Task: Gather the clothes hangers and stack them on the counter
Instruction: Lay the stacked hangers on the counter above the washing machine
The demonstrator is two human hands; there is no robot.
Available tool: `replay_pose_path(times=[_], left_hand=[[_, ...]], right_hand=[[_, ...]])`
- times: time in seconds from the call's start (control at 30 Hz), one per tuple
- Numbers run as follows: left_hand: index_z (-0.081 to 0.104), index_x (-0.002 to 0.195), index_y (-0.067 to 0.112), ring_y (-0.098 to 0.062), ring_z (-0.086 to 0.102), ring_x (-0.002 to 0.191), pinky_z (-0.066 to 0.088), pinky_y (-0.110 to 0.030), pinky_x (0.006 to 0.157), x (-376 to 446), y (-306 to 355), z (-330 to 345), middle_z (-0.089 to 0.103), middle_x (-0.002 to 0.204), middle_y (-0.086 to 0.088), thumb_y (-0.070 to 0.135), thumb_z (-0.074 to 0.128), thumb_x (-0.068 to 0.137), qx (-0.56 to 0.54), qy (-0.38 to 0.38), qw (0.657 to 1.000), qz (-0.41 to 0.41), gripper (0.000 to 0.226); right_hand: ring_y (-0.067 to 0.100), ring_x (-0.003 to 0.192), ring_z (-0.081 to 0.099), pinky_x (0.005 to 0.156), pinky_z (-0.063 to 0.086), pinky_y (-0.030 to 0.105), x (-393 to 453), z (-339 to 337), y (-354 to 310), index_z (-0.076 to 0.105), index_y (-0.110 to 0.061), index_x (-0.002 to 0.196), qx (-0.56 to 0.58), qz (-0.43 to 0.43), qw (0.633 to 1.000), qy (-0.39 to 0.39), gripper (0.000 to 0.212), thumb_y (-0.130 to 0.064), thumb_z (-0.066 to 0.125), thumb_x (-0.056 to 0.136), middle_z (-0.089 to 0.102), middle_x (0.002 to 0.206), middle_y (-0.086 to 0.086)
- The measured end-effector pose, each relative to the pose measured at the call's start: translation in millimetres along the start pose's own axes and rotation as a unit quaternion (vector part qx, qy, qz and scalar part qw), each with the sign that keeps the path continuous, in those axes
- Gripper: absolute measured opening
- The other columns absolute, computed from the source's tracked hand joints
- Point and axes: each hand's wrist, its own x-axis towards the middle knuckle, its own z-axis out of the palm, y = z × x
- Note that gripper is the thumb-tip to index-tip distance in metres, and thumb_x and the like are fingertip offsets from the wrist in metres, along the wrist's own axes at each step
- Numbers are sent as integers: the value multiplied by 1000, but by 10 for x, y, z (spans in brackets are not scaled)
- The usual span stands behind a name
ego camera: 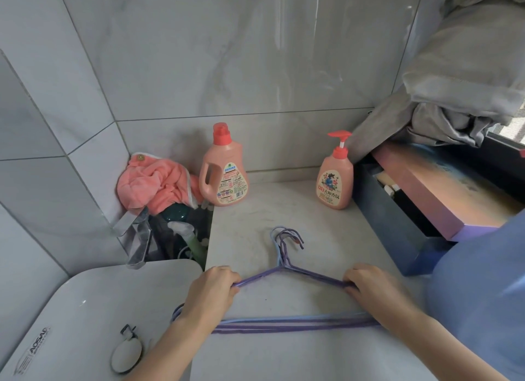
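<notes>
A stack of several thin purple and light-blue wire hangers (287,322) lies flat on the pale stone counter (272,210), hooks pointing away from me. My left hand (210,289) grips the left shoulder of the stack. At the right shoulder, my right hand (372,284) holds the same bundle. Both hands rest low on the counter, with the bottom bars passing under my wrists.
A pink detergent jug (223,167) and a pink pump bottle (335,176) stand at the back. A pink towel (153,181) lies in the left corner above a gap with a faucet (136,238). A white sink (85,318) is left; a dark open box (412,210) right.
</notes>
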Motion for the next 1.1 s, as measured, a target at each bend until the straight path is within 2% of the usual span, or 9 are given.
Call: replay_pose_path(times=[0.13, 0.3, 0.53, 0.67, 0.77, 0.9, 1.1], left_hand=[[62, 77, 11, -23, 60, 75, 45, -33, 59, -10, 17, -2, 60, 85, -1, 21, 57, 93, -11, 2, 1000, 2, 20], [62, 77, 11, -24, 60, 75, 44, -33, 59, 13, 11, -17, 59, 81, -1, 19, 57, 91, -20, 2, 1000, -4, 17], [69, 82, 15, -23, 62, 75, 51, -35, 62, 261, 48, -16, 64, 83, -1, 21, 58, 92, -22, 16, 999, -22, 16], [70, 84, 15, -24, 64, 75, 52, -34, 60, 457, 45, 11, 66, 83, -3, 19, 59, 92, -17, 21, 999, -42, 14], [69, 83, 15, -24, 64, 74, 47, -33, 56, 560, 61, 21, 67, 82, -3, 20, 59, 92, -12, 23, 998, -53, 14], [71, 83, 16, -24, 66, 74, 53, -35, 60, 598, 64, 21, 69, 81, -2, 20, 61, 91, -23, 24, 997, -63, 14], [72, 95, 21, -22, 65, 85, 50, -33, 60, 573, 117, 22, 68, 95, 1, 21, 60, 93, -32, 43, 996, -67, 12]], right_hand=[[26, 99, 62, 79, 47, 36, 26, -17, 36, 73, -16, 99, 22, -30, 999, -10, 19, -24, 60, 89, 68, 100, 6], [24, 100, 61, 82, 47, 36, 64, -36, 41, 72, -17, 104, 4, -38, 999, -23, 22, -27, 55, 93, 67, 103, 4], [25, 95, 63, 84, 51, 37, 364, -120, 63, 72, -18, 105, 26, -7, 1000, -13, 22, -26, 54, 95, 68, 104, 5], [25, 100, 61, 85, 50, 35, 541, -181, 47, 70, -18, 109, 6, 7, 1000, -23, 24, -26, 51, 96, 67, 109, 5], [25, 96, 62, 81, 50, 36, 621, -209, 60, 70, -19, 105, 5, 18, 1000, -12, 22, -25, 51, 95, 67, 106, 4], [24, 95, 62, 80, 51, 35, 636, -195, 70, 71, -19, 103, 9, 21, 1000, -14, 22, -25, 52, 96, 67, 104, 4], [25, 95, 61, 79, 50, 36, 609, -126, 59, 68, -17, 102, 6, 31, 999, -6, 22, -25, 49, 96, 64, 105, 4]])
